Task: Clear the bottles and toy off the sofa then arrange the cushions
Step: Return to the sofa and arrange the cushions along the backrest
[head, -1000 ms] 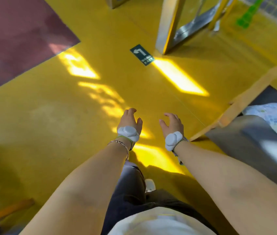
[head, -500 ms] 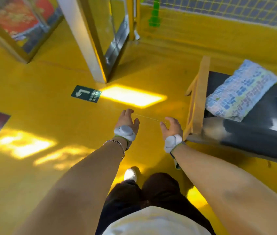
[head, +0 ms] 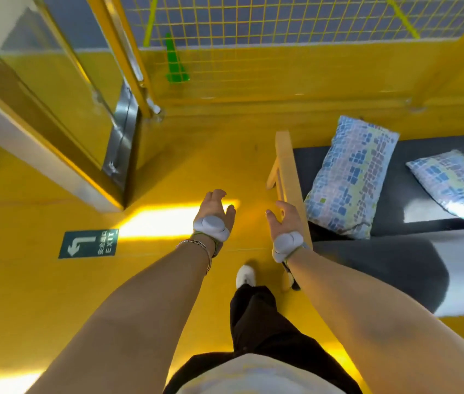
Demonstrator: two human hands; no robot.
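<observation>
Both hands are reaching forward over the yellow floor [head: 54, 294], empty, with fingers loosely spread: the left hand [head: 214, 212] and the right hand [head: 285, 221] are staying apart, each wearing a grey wrist device. The right hand is hovering just beside the sofa's wooden armrest [head: 289, 177]. On the dark sofa seat [head: 389, 251], one patterned cushion [head: 350, 177] is lying near the armrest end, and a second cushion [head: 452, 183] is lying toward the right edge.

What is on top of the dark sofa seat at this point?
On the sofa seat lie two patterned blue cushions, one near the wooden armrest, one farther right. No bottles or toy show. The seat's right end is out of frame, and whatever the cushions cover is hidden.
</observation>
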